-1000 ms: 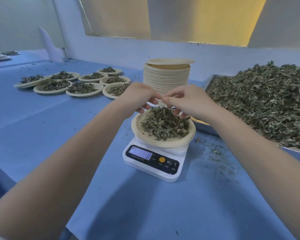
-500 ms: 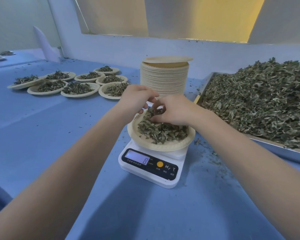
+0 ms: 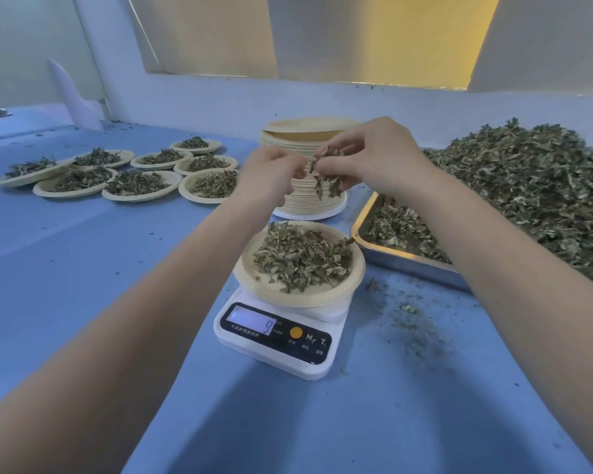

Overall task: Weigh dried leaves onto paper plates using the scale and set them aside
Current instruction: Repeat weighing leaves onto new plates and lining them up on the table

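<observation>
A white kitchen scale (image 3: 274, 340) stands at the centre of the blue table, its display showing 9. On it sits a paper plate (image 3: 254, 280) carrying a heap of dried leaves (image 3: 302, 256). Above the plate my right hand (image 3: 370, 155) grips a small clump of leaves (image 3: 327, 176). Beside that clump my left hand (image 3: 271, 174) hovers with its fingers curled, and whether they pinch anything is hidden. Both hands are clear of the plate.
A metal tray (image 3: 391, 258) piled with dried leaves (image 3: 528, 186) lies to the right. A tall stack of empty paper plates (image 3: 305, 200) stands behind the scale. Several filled plates (image 3: 141, 186) sit at the back left. Leaf crumbs (image 3: 411, 323) are scattered right of the scale.
Both hands have risen from the plate's heap, the right one lifting a clump of leaves. The scale reading went from 8 to 9.
</observation>
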